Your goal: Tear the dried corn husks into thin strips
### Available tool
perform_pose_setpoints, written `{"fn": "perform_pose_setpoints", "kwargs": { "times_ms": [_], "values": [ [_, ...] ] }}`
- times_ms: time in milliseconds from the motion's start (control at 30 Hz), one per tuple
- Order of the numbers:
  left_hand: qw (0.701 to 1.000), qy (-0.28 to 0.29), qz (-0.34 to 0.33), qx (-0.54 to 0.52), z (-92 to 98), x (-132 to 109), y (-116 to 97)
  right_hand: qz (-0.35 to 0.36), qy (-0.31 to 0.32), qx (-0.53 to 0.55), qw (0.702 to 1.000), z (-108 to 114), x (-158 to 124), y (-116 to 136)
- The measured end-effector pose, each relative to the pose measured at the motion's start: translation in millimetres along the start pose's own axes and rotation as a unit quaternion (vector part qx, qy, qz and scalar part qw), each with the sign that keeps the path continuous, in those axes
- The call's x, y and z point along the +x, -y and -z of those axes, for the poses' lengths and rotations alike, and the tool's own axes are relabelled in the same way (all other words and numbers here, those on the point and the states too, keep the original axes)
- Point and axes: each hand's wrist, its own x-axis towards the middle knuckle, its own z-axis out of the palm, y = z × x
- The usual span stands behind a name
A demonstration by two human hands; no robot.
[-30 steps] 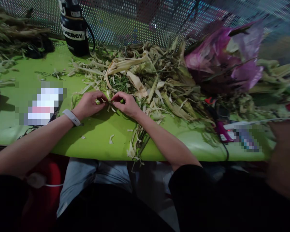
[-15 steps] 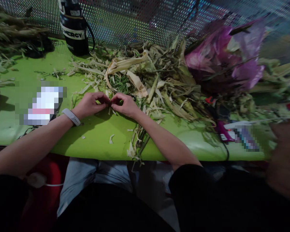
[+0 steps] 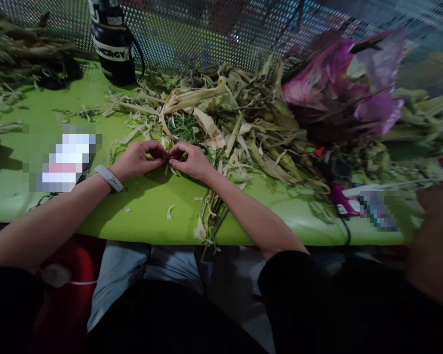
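My left hand and my right hand meet fingertip to fingertip over the green table, just in front of a heap of dried leaf strips. Both hands are closed in a pinch on a small thin piece of plant strip held between them. Its exact shape is too small to make out. A white band sits on my left wrist. Loose scraps lie on the table below my hands.
A black bottle stands at the back left against a perforated metal screen. A purple plastic bag lies at the back right. Another leaf pile is far left. Another person's hand shows blurred at the right edge.
My fingertips have drawn a little closer together around the small strip. Otherwise nothing has visibly moved.
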Motion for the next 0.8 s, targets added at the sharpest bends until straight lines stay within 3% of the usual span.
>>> {"fn": "perform_pose_setpoints", "kwargs": {
  "times_ms": [500,800],
  "values": [
    [1.0,-0.009,0.014,-0.006,0.7,1.1,6.4,0.034,-0.025,0.0,0.999,-1.3,-0.4,-2.3],
    [0.983,-0.023,-0.057,0.176,-0.8,-1.6,-1.9,0.013,-0.017,0.007,1.0,-0.7,-1.5,1.6]
  ]
}}
